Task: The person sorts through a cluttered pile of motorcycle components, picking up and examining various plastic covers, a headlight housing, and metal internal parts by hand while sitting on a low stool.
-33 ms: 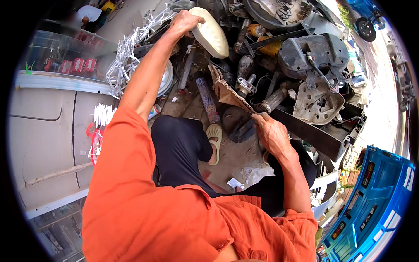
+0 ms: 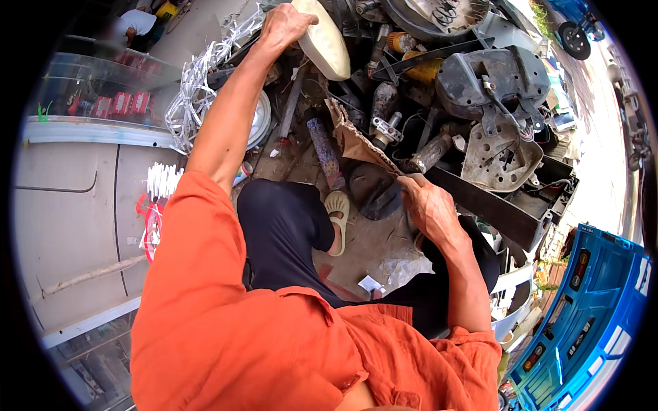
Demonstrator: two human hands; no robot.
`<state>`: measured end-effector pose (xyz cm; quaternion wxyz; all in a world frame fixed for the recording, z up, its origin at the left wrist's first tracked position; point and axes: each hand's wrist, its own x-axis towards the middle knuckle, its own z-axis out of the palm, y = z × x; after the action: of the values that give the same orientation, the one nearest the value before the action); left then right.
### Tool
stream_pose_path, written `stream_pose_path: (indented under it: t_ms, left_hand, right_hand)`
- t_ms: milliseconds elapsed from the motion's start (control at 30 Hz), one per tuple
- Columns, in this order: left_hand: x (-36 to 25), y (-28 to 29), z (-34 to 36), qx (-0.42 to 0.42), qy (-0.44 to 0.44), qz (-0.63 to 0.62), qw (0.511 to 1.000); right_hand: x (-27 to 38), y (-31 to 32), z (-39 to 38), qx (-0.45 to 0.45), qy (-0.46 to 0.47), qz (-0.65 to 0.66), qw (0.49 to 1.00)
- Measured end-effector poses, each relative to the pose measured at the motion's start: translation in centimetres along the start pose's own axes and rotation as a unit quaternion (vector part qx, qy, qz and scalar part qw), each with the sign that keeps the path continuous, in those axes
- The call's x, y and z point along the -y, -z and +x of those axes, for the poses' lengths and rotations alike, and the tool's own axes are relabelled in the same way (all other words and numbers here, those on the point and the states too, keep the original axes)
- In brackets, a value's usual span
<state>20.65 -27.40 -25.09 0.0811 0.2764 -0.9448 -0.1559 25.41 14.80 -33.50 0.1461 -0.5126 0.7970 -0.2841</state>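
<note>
Cardboard (image 2: 362, 142) edge — gripped by right hand (image 2: 428, 207) | left hand (image 2: 285, 26) grasps cream piece (image 2: 327, 46) | floor (image 2: 346, 268) between legs (image 2: 277, 226)

"What's changed?"
"My left hand (image 2: 288, 26) has carried the cream oval piece (image 2: 325, 42) slightly farther out and leftward."
"Much?"
"Just a little; its far end now reaches my view's top edge."

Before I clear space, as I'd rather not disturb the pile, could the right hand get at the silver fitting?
Probably yes, if the right hand lets go of the cardboard: the silver fitting lies just past its upper edge, and its top looks uncovered.
</note>
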Motion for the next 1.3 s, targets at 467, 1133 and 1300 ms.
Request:
stream_pose_path:
  t_ms: [467, 1133, 1300]
  left_hand:
    - [-1.3, -4.2, 0.1, -0.075, -0.025, -0.046, 0.996]
    - [3.2, -9.2, 5.7, -0.103, 0.084, -0.005, 0.991]
    - [4.2, -8.7, 10.6, 0.019, 0.103, -0.033, 0.994]
  right_hand:
    - [0.0, 0.9, -0.2, -0.003, -0.006, -0.016, 1.0]
    - [-0.6, 1.0, 0.2, 0.044, -0.059, -0.033, 0.997]
    - [-0.5, 0.8, 0.3, 0.038, -0.066, -0.048, 0.996]
